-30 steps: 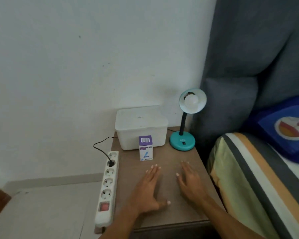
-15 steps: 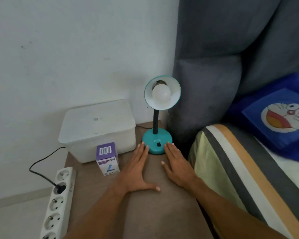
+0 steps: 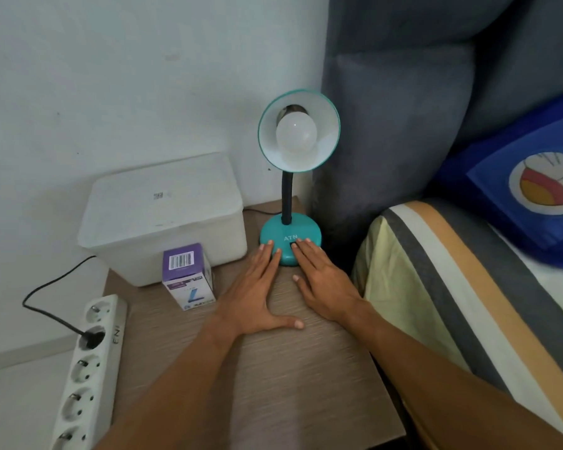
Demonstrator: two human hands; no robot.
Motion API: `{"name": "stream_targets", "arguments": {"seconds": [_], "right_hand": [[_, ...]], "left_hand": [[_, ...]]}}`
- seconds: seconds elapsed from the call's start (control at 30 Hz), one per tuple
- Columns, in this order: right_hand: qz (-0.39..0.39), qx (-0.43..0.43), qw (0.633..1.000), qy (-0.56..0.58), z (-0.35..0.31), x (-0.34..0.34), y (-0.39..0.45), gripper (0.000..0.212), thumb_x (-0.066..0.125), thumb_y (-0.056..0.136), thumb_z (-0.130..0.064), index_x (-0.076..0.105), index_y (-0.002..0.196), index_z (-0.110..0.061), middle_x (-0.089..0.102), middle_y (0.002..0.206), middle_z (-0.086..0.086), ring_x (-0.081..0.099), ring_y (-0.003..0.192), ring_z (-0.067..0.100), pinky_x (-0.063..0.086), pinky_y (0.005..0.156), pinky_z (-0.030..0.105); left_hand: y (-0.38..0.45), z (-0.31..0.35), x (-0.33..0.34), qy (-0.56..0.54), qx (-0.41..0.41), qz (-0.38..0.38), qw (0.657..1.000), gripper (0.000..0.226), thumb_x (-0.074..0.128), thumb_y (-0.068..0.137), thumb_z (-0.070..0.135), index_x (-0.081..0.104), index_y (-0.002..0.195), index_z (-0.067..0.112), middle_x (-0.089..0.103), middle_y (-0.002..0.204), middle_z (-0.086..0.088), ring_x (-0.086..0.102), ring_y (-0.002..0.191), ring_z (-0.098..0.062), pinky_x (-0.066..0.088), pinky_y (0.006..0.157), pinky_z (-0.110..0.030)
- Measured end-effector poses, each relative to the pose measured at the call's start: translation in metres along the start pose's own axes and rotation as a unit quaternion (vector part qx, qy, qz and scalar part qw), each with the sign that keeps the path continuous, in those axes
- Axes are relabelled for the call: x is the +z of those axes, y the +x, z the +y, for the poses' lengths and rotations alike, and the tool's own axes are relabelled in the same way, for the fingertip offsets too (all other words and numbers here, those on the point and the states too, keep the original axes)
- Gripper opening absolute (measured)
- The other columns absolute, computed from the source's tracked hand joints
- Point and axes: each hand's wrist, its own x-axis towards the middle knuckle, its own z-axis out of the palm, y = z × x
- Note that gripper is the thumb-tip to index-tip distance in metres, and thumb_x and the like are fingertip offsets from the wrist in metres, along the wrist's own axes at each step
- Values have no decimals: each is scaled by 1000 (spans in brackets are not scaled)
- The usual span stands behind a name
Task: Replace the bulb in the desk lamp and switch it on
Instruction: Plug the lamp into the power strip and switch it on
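Observation:
A teal desk lamp (image 3: 286, 232) stands at the back of the wooden bedside table (image 3: 273, 384), its shade tilted toward me. A white bulb (image 3: 295, 133) sits unlit in the shade. A purple and white bulb box (image 3: 187, 276) stands upright to the left of my hands. My left hand (image 3: 252, 295) lies flat on the table, fingers spread, fingertips touching the left front of the lamp base. My right hand (image 3: 322, 280) lies flat beside it, fingertips resting on the base at the black switch. Neither hand holds anything.
A white lidded plastic box (image 3: 163, 219) sits behind the bulb box against the wall. A white power strip (image 3: 88, 375) with a black plug in it lies along the table's left edge. A grey headboard (image 3: 403, 125) and a striped bed (image 3: 468, 303) border the right side.
Both hands slid forward across the table until their fingertips reached the lamp base. The view has come closer to the lamp.

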Motion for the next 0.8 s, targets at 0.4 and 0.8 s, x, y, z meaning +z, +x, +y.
{"name": "stream_targets", "arguments": {"seconds": [0.4, 0.8], "right_hand": [[33, 19, 999, 33, -4, -1, -2, 62, 50, 98, -27, 30, 155, -11, 28, 162, 2, 19, 151, 17, 24, 115, 27], [35, 24, 998, 39, -2, 3, -1, 64, 51, 96, -28, 30, 154, -11, 29, 161, 3, 20, 151, 18, 24, 119, 30]], "left_hand": [[1, 0, 1, -21, -6, 14, 1000, 150, 58, 55, 101, -12, 163, 25, -27, 168, 4, -24, 155, -9, 1, 129, -36], [1, 2, -1, -22, -10, 20, 1000, 151, 63, 54, 98, -8, 164, 23, -24, 169, 2, -23, 155, -10, 1, 130, -35]]}}
